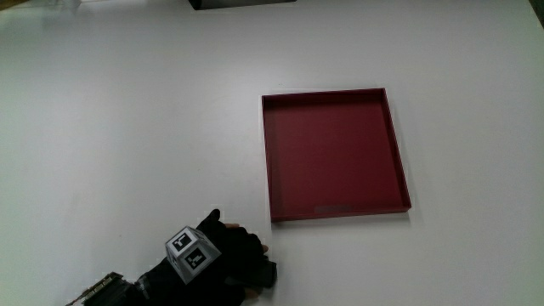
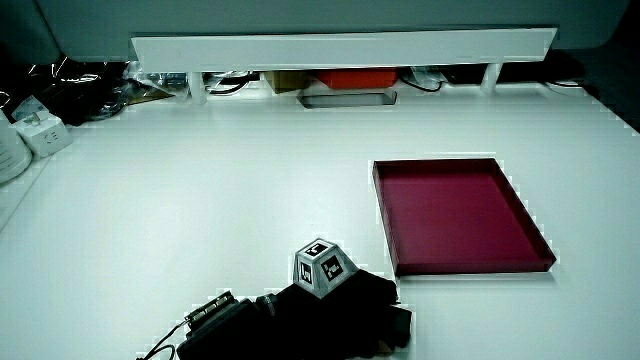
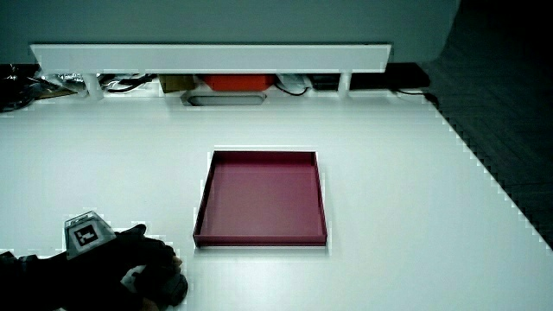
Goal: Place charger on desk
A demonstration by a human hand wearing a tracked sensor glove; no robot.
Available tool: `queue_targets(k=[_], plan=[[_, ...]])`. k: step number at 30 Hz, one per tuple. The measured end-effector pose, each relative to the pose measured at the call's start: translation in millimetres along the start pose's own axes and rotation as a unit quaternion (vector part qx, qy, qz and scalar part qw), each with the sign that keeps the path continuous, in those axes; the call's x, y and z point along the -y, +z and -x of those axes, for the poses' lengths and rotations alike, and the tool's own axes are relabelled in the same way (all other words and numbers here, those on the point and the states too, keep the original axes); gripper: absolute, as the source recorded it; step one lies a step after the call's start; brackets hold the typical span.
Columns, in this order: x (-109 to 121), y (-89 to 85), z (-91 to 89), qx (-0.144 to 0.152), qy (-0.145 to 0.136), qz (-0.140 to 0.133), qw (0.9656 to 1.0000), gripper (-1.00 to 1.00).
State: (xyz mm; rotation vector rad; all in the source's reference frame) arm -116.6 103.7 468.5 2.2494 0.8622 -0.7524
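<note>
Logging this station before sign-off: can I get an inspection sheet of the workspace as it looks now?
Surface: white table, mostly bare.
Job's things: something dark under the hand's fingers; cannot tell whether it is the charger.
Clutter: red tray, nothing in it.
Grippers: hand at the table's edge nearest the person, beside the tray's near corner.
Cables: some under the low partition.
Surroundings: orange item and boxes under the partition.

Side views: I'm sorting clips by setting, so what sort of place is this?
Probably an office or lab desk: a plain white table, a low partition with cables and clutter under it, and a power strip at the table's edge.
</note>
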Motion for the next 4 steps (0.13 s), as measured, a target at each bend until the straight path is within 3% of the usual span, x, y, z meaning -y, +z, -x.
queue_targets(k=[1,4], plan=[[0.8,2.3,-3.0,-0.005,0.006,0.005,1.0000,-0.54],[4.3,9.8,-5.7,-0.003,-0.017,-0.004,0.9998,-0.67]])
